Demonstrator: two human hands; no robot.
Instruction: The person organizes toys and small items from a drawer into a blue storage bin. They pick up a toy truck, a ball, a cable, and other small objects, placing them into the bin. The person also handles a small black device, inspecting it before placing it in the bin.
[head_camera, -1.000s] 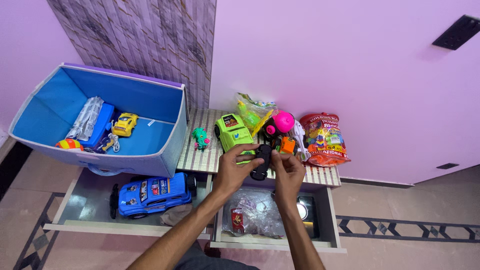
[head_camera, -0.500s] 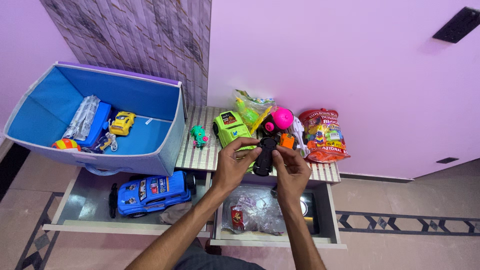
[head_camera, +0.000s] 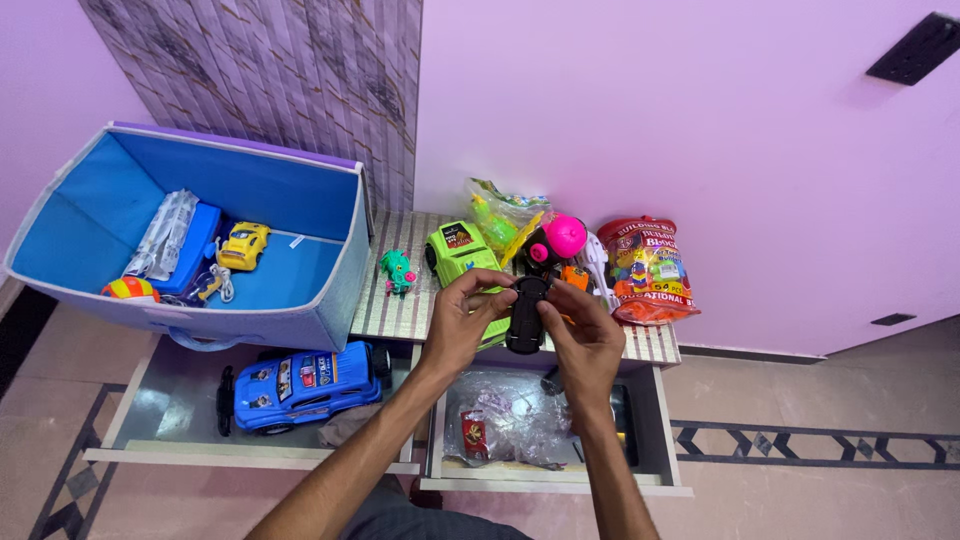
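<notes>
Both hands, left hand (head_camera: 462, 325) and right hand (head_camera: 583, 335), pinch a black toy car (head_camera: 525, 314) between closed fingers, lifted above the worktop (head_camera: 395, 312) for a close look.

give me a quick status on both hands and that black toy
Left hand and right hand both gripping black toy car, held above cabinet top. Green truck right behind it. Nothing blocking.
</notes>
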